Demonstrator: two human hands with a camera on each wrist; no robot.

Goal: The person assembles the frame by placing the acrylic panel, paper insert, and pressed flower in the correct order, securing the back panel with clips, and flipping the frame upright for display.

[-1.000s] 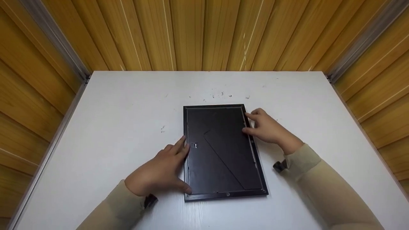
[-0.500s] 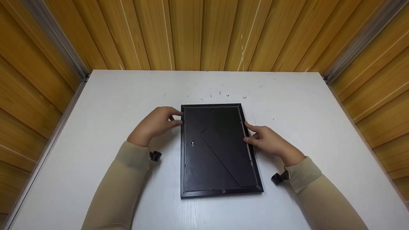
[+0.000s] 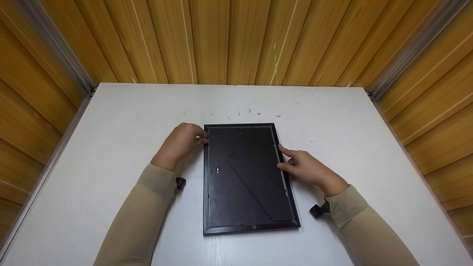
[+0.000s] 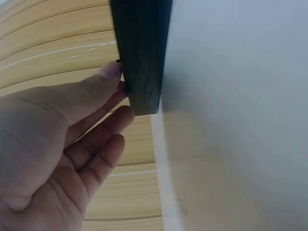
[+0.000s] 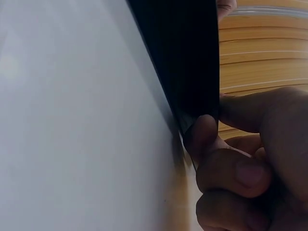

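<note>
A black picture frame (image 3: 247,192) lies back side up on the white table, with its easel stand folded flat and a small metal hanger on the backing. Near its upper left edge is my left hand (image 3: 181,144), thumb and fingertips touching the back rim. In the left wrist view the thumb (image 4: 109,72) meets a tiny dark tab there; the other fingers are loosely bent beside the frame. My right hand (image 3: 308,168) grips the frame's right edge, its thumb on the back. In the right wrist view a bent finger (image 5: 204,132) lies against the side wall.
The white table (image 3: 129,107) has small dark specks (image 3: 249,111) beyond the frame. Yellow wood-patterned panels (image 3: 221,40) stand behind it and at both sides. Each wrist carries a small black camera (image 3: 180,183) beside the sleeve.
My left hand has moved from the frame's lower left edge to the upper left edge. My right hand has slid slightly down the right edge.
</note>
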